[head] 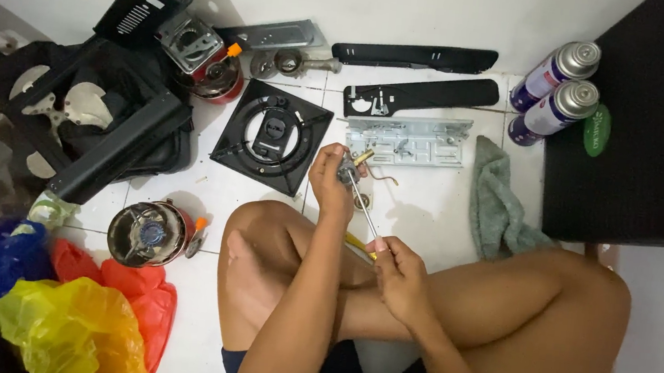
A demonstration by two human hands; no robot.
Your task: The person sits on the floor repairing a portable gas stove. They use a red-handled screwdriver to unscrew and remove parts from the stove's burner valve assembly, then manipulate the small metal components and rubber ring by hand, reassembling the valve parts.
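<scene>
The left hand [333, 180] pinches a small brass-and-grey valve part [352, 168], while the right hand [398, 277] grips the yellow handle of a screwdriver [364, 210]. The tool's shaft runs diagonally up and away from the right hand, its tip meeting the part just below the grey metal bracket [409, 140]. Left of that bracket lies a black burner plate [272, 135]; right of it, a crumpled green cloth [499, 200] and two gas canisters [556, 91].
</scene>
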